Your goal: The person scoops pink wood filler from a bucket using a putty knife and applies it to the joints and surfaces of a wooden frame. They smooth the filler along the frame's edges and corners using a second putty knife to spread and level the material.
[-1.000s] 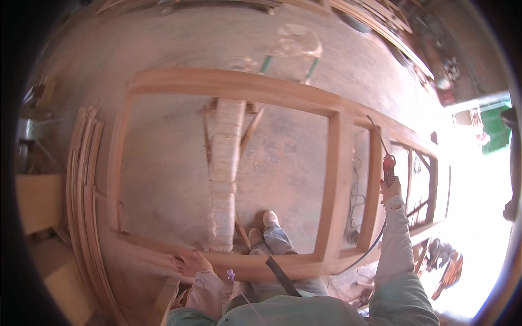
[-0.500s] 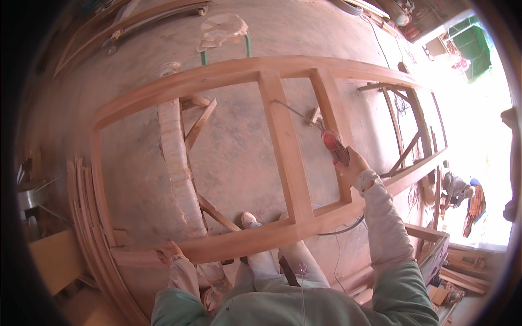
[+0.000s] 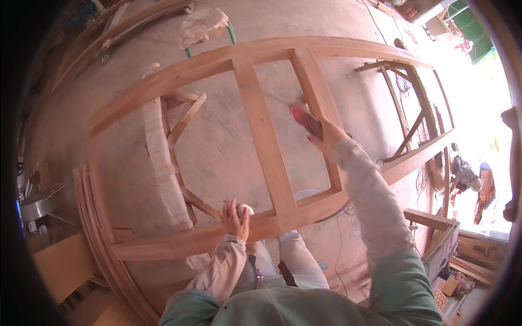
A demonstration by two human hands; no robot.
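A large reddish wooden frame [image 3: 272,163] with two crossbars spans the space before me. My right hand [image 3: 326,136] is closed round the dark handle of a red hand tool [image 3: 300,114]. A thin rod runs from the tool toward the left crossbar, blurred by motion. The hand is above the gap between the crossbars, close to the right one. Over the frame's near rail [image 3: 179,243], my left hand [image 3: 235,220] has its fingers spread and holds nothing. Whether its palm touches the rail cannot be made out.
A pale-wrapped trestle [image 3: 163,157] stands under the left part, a wooden trestle [image 3: 418,103] under the right. Long boards [image 3: 100,233] lean at the left. Beyond the frame is a green-legged stool [image 3: 204,27]. Another person [image 3: 465,174] crouches at far right.
My left hand has left the rail's left end and moved right, fingers spreading. My right hand has moved left and farther away with the red tool. The view has shifted slightly.
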